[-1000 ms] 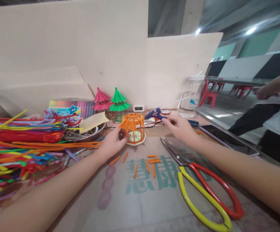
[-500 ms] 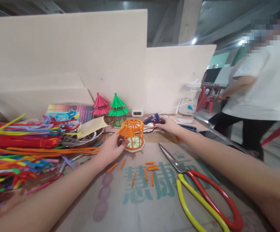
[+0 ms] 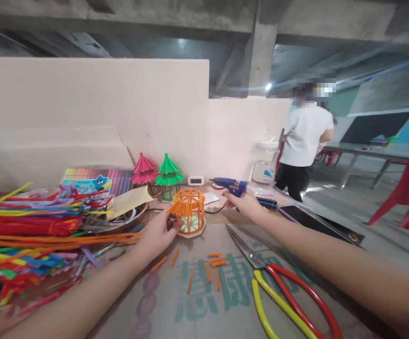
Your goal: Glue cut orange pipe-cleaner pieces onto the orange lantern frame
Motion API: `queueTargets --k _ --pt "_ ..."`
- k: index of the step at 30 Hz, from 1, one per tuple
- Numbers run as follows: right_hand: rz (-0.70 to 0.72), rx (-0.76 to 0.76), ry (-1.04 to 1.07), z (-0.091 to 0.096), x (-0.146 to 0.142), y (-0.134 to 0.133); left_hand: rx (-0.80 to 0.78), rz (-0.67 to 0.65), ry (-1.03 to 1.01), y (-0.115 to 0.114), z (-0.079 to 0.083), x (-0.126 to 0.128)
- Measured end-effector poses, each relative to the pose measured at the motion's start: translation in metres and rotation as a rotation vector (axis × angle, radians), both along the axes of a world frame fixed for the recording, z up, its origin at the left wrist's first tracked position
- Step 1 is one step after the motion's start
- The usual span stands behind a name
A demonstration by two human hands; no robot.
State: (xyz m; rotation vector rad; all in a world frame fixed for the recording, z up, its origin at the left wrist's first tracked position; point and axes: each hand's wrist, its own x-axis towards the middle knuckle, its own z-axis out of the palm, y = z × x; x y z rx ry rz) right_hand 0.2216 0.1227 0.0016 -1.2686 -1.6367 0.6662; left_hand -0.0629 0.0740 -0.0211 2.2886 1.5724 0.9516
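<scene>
My left hand (image 3: pixel 158 231) pinches the left side of an orange pipe-cleaner lantern frame (image 3: pixel 189 209) that stands on a pale round base on the cardboard. My right hand (image 3: pixel 244 204) is closed round the grip of a blue glue gun (image 3: pixel 230 185), lifted a little above the table with its nozzle pointing left. Several short orange pipe-cleaner pieces (image 3: pixel 211 268) lie on the cardboard in front of the lantern.
Large scissors with red and yellow handles (image 3: pixel 280 292) lie at the right front. A heap of coloured pipe cleaners (image 3: pixel 28 230) fills the left. Pink (image 3: pixel 143 170) and green (image 3: pixel 168 172) pavilions stand at the back. A phone (image 3: pixel 317 223) lies right; a person (image 3: pixel 303 146) stands beyond.
My right hand reached the glue gun, closed on it and lifted it. My head tilted up, and the person at the right walked further off. My left hand stayed on the lantern.
</scene>
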Motion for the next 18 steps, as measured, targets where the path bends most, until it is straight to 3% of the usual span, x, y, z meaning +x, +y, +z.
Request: queueTargets --k 6,9,13,18 --pt "0.03 0.108 0.162 -0.003 -0.002 -0.065 0.03 0.013 -0.035 0.0 -0.001 -0.003" --pt "0.009 0.131 0.095 -0.005 -0.003 -0.088 0.067 -0.015 -0.054 0.002 -0.003 -0.006" --pt "0.015 0.153 0.018 -0.003 -0.006 -0.097 0.097 -0.074 -0.089 0.005 -0.006 -0.008" --pt "0.123 0.195 0.031 0.006 -0.002 -0.1 0.113 -0.061 -0.066 0.002 -0.004 -0.004"
